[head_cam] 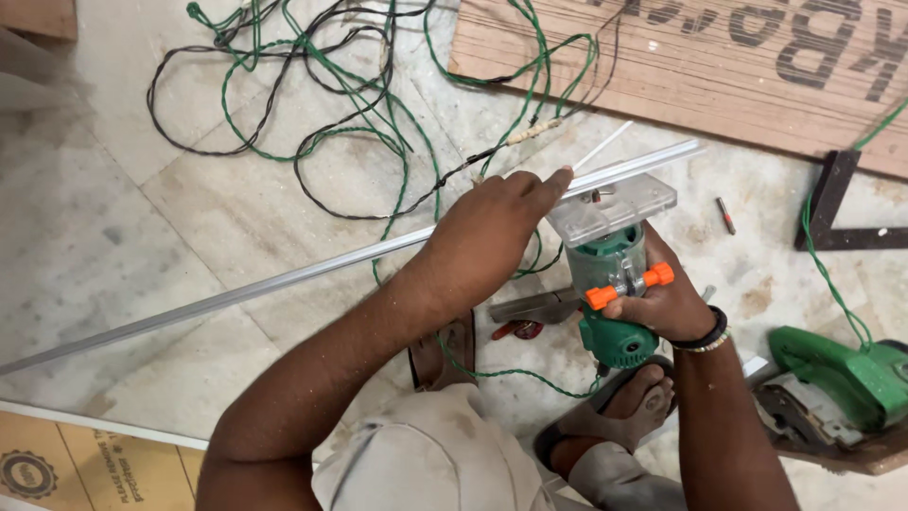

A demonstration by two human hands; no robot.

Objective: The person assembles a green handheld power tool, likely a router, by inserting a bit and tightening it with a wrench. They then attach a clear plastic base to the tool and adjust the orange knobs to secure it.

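Ok so from my remote seat, closest to the camera are bent knees in grey trousers [426, 454] and a sandalled foot [634, 402] on the marble floor [95, 237]. Just above that the right hand [667, 303] is clenched round a green trim router [610, 284], fingers by its orange clamp lever [629, 284], clear base plate [615, 203] tipped up against a long aluminium strip [284, 274]. The left hand [487, 237] grasps that strip from above, index finger stretched along it right beside the base plate. The strip runs from the floor's left edge up toward the plywood sheet [681, 66] in the far right corner. My worry: that fingertip sits very near where the bit would be, and I can't see the bit itself. Green and black cables [312, 85] tangle across the far floor and one loops under the tool, so a snag could jerk it. A green circular saw [842, 378] lies by the right edge, a dark try square [832, 203] beyond it.
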